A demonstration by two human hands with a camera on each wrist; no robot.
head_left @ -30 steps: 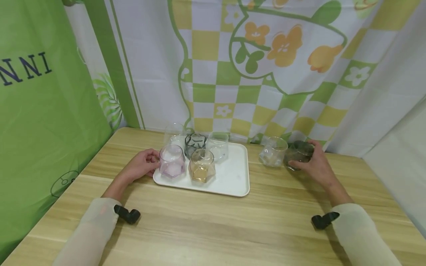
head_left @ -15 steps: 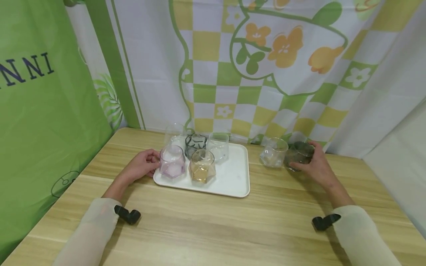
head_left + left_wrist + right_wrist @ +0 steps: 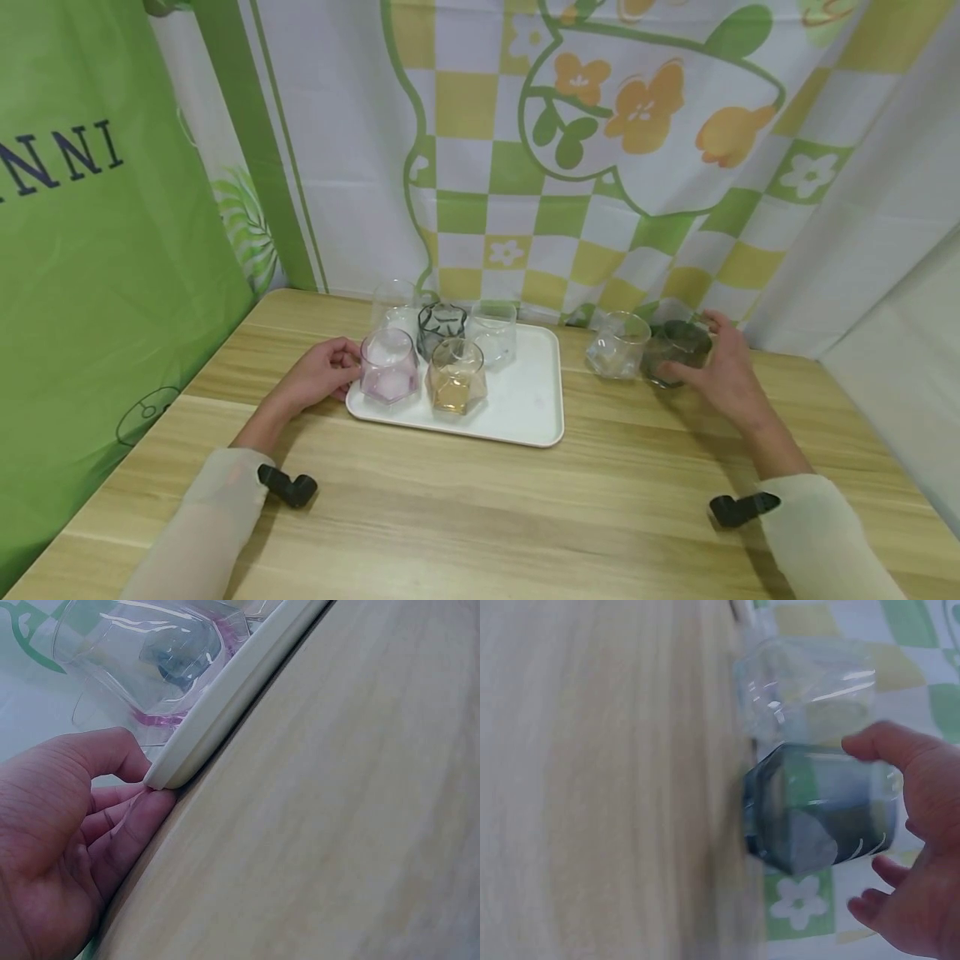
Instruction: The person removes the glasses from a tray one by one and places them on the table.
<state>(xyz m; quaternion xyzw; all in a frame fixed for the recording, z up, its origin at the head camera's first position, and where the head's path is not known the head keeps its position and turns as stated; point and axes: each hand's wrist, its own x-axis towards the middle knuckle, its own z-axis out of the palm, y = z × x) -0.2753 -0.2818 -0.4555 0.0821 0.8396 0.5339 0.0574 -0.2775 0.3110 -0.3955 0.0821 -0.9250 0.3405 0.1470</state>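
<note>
We see the left hand pinch the tray, probably for steadiness, while the right hand is spread loosely around the dark glass.

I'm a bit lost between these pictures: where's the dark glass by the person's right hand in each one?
Head: right of centre, the dark glass stands off the tray, beside a clear glass.
Left wrist: not in it.
Right wrist: just right of centre, below that clear glass in the picture, with the right hand at its right.
Shared landmark: the wooden table, in all three.
</note>
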